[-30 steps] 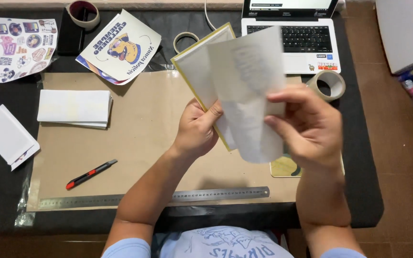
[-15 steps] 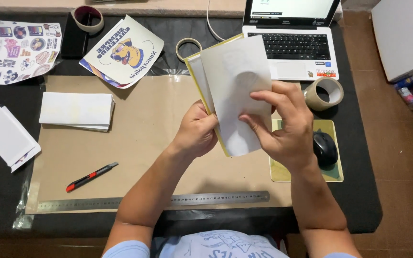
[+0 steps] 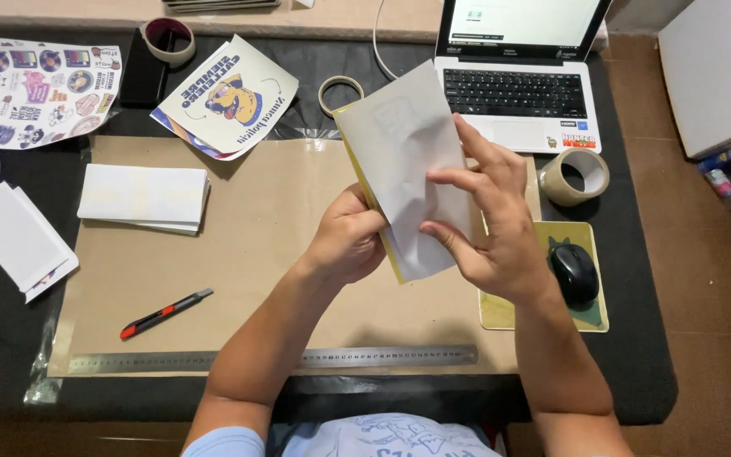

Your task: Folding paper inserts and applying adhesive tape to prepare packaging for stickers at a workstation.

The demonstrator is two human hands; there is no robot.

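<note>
My left hand (image 3: 347, 241) grips the lower left edge of a white sheet (image 3: 408, 148) that has a yellow backing showing along its left side. My right hand (image 3: 488, 224) presses on the sheet's right half, fingers spread over its face and thumb on the lower part. The sheet is held tilted above a brown cardboard mat (image 3: 239, 254) on the dark table.
On the mat lie a stack of white sheets (image 3: 144, 196), a red-and-black utility knife (image 3: 165, 313) and a steel ruler (image 3: 272, 359). A laptop (image 3: 518, 72), tape rolls (image 3: 574, 175), a mouse (image 3: 573, 272) on a yellow pad, and sticker sheets (image 3: 31, 89) surround it.
My right hand has moved left and down across the sheet, pressing the raised white layer back flat onto the yellow backing. The mouse is uncovered now.
</note>
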